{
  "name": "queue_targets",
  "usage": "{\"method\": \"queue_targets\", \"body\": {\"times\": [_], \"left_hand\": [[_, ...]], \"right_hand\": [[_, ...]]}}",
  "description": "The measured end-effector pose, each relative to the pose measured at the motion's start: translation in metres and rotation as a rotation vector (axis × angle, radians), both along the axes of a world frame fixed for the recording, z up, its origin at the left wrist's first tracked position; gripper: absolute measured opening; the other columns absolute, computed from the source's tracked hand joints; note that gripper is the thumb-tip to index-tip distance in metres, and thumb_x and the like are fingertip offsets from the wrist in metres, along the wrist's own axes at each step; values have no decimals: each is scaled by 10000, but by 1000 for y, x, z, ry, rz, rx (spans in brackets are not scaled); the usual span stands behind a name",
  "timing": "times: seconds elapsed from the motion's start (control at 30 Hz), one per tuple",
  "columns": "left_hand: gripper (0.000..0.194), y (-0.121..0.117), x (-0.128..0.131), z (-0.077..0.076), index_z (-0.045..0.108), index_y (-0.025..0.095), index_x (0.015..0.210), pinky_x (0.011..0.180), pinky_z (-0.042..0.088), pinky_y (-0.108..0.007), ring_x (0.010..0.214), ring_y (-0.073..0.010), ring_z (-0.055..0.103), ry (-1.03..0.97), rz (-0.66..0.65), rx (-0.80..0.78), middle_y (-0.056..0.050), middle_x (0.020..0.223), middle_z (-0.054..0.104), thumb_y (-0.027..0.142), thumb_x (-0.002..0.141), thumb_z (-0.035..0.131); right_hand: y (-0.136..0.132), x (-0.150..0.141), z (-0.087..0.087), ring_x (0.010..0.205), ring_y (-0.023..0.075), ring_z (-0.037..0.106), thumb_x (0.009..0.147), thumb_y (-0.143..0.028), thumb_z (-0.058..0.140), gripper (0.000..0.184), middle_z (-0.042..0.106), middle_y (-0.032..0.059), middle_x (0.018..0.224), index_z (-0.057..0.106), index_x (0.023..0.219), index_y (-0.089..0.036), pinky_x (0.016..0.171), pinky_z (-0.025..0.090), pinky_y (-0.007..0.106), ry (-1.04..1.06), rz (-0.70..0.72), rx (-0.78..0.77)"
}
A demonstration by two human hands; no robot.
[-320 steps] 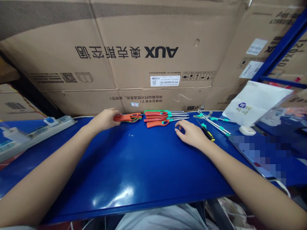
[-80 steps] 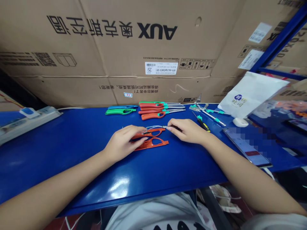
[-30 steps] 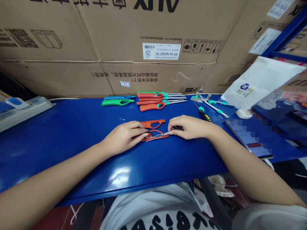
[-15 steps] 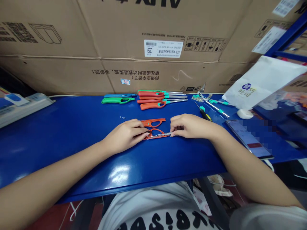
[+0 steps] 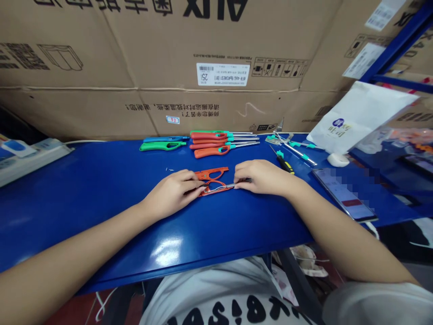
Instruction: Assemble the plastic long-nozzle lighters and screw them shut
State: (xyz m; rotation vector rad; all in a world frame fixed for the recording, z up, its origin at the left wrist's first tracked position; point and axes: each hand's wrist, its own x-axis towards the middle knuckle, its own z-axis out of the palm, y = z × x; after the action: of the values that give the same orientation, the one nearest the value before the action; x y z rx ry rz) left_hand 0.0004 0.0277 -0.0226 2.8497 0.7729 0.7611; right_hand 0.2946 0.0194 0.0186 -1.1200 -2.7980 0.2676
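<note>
Two orange lighter shell halves lie side by side on the blue table. My left hand (image 5: 175, 192) is closed in a pinch at the left end of the near shell half (image 5: 219, 192), around a small black part (image 5: 204, 185). My right hand (image 5: 259, 176) pinches a thin grey metal piece (image 5: 230, 186) at the other end of this half. A thin pale wire (image 5: 213, 188) runs along the shell between my hands. The far shell half (image 5: 224, 169) lies just behind, its left end partly hidden by my left fingers.
Assembled orange lighters (image 5: 209, 152), green handles (image 5: 162, 146) and a blue handle (image 5: 171, 139) line the back. Tiny screws (image 5: 169, 169) lie left. At right are a screwdriver (image 5: 286, 166), metal tubes (image 5: 301, 154), a phone (image 5: 343, 194) and a paper bag (image 5: 358, 117). A carton (image 5: 135, 67) stands behind.
The view has shifted slightly, so the table items appear a little further left. Both hands keep their pinches at the near shell half, with hardly any other movement.
</note>
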Motion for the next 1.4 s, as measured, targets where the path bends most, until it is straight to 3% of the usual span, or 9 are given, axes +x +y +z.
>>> {"method": "queue_targets", "body": {"times": [0.17, 0.4, 0.63, 0.77, 0.97, 1.13, 1.3, 1.4], "left_hand": [[253, 1, -1, 1, 774, 164, 1027, 771, 540, -311, 857, -195, 679, -3, -19, 14, -82, 950, 725, 281, 1019, 549], [206, 1, -1, 0, 770, 183, 1051, 771, 521, -297, 854, -187, 675, 1, -61, 5, -72, 950, 732, 256, 1005, 583], [252, -2, 3, -1, 771, 151, 1060, 764, 530, -299, 857, -188, 667, -23, -75, -14, -82, 935, 725, 280, 1020, 558], [249, -3, 3, -1, 774, 165, 1055, 771, 532, -291, 864, -186, 674, -18, -60, -18, -80, 935, 728, 284, 1019, 559], [240, -5, 2, -1, 770, 145, 1051, 787, 541, -295, 875, -193, 681, -21, -59, -8, -83, 937, 729, 264, 1013, 566], [236, -6, 1, -2, 765, 151, 1051, 796, 535, -291, 889, -191, 677, -8, -51, -15, -77, 952, 728, 262, 1017, 560], [258, -7, 1, -2, 767, 159, 1041, 794, 534, -296, 885, -190, 680, -7, -46, -28, -77, 957, 728, 277, 1028, 538], [268, -6, 1, -2, 771, 157, 1036, 781, 536, -298, 875, -194, 681, -3, -44, -36, -80, 943, 725, 290, 1028, 538]], "right_hand": [[2, 1, -4, 850, 175, 631, 866, -190, 662, 110, 696, 45, 984, 706, 967, -192, 741, 460, 287, 150, 7, -174], [3, -6, -10, 826, 159, 631, 919, -260, 635, 118, 711, 47, 940, 713, 904, -174, 738, 465, 273, 269, -41, -358], [5, -14, -12, 734, 149, 594, 853, -307, 709, 154, 727, 32, 819, 728, 854, -154, 652, 415, 258, 235, -250, -551], [3, -14, -10, 710, 140, 568, 860, -276, 695, 125, 704, 25, 804, 716, 876, -154, 637, 408, 255, 244, -243, -545], [-7, -19, -12, 840, 140, 579, 898, -177, 642, 123, 666, 43, 995, 681, 1015, -179, 730, 452, 251, 373, 52, -289], [-17, -35, -23, 902, 159, 630, 923, -205, 654, 67, 666, 47, 1041, 660, 988, -191, 792, 477, 274, 330, 100, -184], [-17, -36, -24, 897, 148, 633, 959, -185, 610, 50, 678, 39, 1047, 655, 980, -193, 765, 466, 258, 316, 121, -188], [-15, -32, -20, 756, 106, 572, 941, -193, 650, 22, 667, 19, 953, 662, 943, -176, 710, 451, 231, 385, 146, -258]]}}
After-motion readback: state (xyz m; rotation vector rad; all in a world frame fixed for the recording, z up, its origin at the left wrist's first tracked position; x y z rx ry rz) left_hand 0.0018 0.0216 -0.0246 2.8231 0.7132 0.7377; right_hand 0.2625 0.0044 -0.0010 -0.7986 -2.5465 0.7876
